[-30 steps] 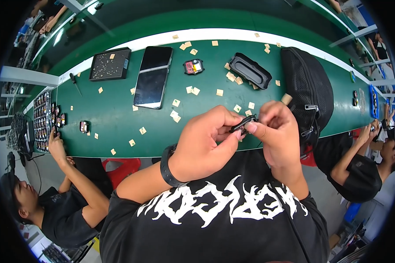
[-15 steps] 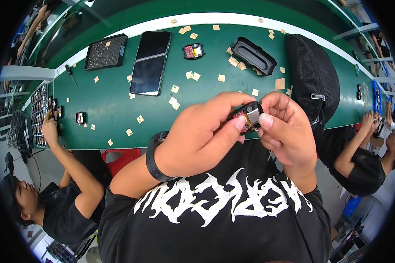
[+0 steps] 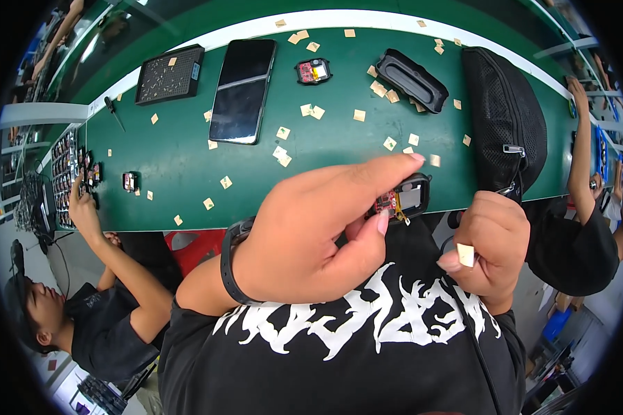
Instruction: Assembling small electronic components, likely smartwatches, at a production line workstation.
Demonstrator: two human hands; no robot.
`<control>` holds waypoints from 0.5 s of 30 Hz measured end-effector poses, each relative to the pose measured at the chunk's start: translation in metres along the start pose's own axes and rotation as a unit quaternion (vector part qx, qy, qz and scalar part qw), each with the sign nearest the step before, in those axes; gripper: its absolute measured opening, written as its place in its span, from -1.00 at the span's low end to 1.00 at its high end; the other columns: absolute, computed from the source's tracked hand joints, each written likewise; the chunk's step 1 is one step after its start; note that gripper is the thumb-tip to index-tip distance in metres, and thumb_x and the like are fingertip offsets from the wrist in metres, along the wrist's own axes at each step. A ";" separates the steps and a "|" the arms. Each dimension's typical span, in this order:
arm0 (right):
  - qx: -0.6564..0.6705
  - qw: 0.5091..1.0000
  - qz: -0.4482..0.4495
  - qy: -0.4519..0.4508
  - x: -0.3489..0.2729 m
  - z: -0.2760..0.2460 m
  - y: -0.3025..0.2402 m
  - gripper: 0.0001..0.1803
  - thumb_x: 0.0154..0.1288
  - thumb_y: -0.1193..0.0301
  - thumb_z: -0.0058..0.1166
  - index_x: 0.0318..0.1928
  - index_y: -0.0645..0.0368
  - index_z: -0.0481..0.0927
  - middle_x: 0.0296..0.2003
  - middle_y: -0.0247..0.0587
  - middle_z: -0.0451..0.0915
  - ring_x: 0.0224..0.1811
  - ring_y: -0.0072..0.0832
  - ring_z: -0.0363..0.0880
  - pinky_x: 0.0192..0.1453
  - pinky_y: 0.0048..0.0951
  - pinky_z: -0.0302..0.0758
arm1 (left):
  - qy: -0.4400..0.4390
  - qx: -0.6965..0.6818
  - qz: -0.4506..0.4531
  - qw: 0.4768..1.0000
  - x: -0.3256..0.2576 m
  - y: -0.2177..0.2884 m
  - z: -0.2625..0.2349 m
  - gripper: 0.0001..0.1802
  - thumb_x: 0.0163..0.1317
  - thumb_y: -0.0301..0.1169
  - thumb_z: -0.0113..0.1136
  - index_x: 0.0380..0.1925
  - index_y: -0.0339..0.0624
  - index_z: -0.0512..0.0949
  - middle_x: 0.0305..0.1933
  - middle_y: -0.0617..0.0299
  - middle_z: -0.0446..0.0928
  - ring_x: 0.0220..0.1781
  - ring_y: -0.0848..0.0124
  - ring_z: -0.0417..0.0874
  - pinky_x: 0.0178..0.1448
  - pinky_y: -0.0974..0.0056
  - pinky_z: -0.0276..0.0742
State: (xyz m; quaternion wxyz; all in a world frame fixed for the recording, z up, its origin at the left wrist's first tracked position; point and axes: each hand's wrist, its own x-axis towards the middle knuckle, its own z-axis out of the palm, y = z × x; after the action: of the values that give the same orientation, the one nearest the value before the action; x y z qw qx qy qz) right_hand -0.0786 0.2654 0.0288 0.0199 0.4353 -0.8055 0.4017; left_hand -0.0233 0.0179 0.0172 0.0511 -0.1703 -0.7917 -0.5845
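Observation:
My left hand point(image 3: 318, 228) is closed round an opened black watch case point(image 3: 417, 197) with a red circuit board, a silvery block and yellow flex strips inside. The thumb presses at the case's lower left, and the index finger stretches over its upper edge. To the right of the case and apart from it, my right hand point(image 3: 495, 242) is curled, with a small cream square point(image 3: 466, 255) at its thumb and finger. Whether bare fingertips or a tool grips the square is hidden. Another tan square point(image 3: 435, 160) lies just beyond my left index fingertip.
On the green table point(image 3: 180, 138) are a dark phone point(image 3: 244, 90), another opened watch case point(image 3: 313, 70), a black oblong tray point(image 3: 414, 79), a black mesh pouch point(image 3: 502, 111), a black grid tray point(image 3: 169, 75) and scattered tan squares. Co-workers' arms reach in at left point(image 3: 128, 266) and right point(image 3: 580, 152).
My right hand has left the watch case and moved down and right, now with the cream square. Thin metal prongs seen by it earlier no longer show. The left hand keeps its hold.

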 end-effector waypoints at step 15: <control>0.003 0.993 0.107 0.045 -0.026 -0.022 0.027 -0.65 0.19 0.27 0.43 -0.49 0.19 0.53 -0.67 -0.27 0.37 -0.65 -0.35 0.37 -0.53 -0.43 0.29 | 0.132 -0.059 -0.236 0.961 -0.039 -0.039 -0.021 -0.63 0.40 -0.56 0.14 0.20 -0.31 0.54 -0.09 0.28 0.61 -0.17 0.59 0.54 -0.11 0.48 0.44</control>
State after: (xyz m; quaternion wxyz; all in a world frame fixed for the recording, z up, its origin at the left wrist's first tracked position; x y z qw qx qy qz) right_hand -0.0892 0.3060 0.0168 0.0115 0.3281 -0.8445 0.4232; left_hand -0.0024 -0.0203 -0.0222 0.0057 0.0967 -0.7598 -0.6428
